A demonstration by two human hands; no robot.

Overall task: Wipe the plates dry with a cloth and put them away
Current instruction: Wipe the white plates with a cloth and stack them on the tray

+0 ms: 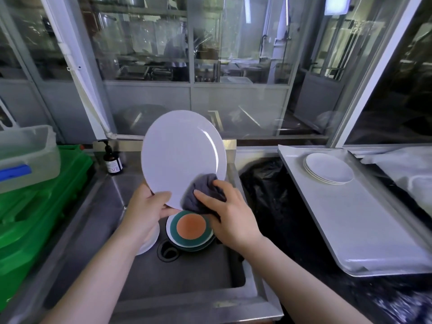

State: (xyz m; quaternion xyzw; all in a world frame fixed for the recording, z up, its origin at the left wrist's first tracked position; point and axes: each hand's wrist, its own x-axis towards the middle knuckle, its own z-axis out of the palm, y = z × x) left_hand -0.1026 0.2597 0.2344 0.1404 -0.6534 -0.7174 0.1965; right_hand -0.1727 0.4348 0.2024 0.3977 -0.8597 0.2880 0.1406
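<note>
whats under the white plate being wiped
Below the white plate, in the sink, sits a stack of plates topped by a green and orange one, with white plates beside it. Hands and cloth hide parts of both.

Open air above sink (131, 265) w/ plates stacked at drain (190, 230); soap bottle (112, 160) rear-left, green crates (35, 218) block left, tray (374, 230) mostly bare right.

No legible text; bottle label (113, 166) blurred
</note>
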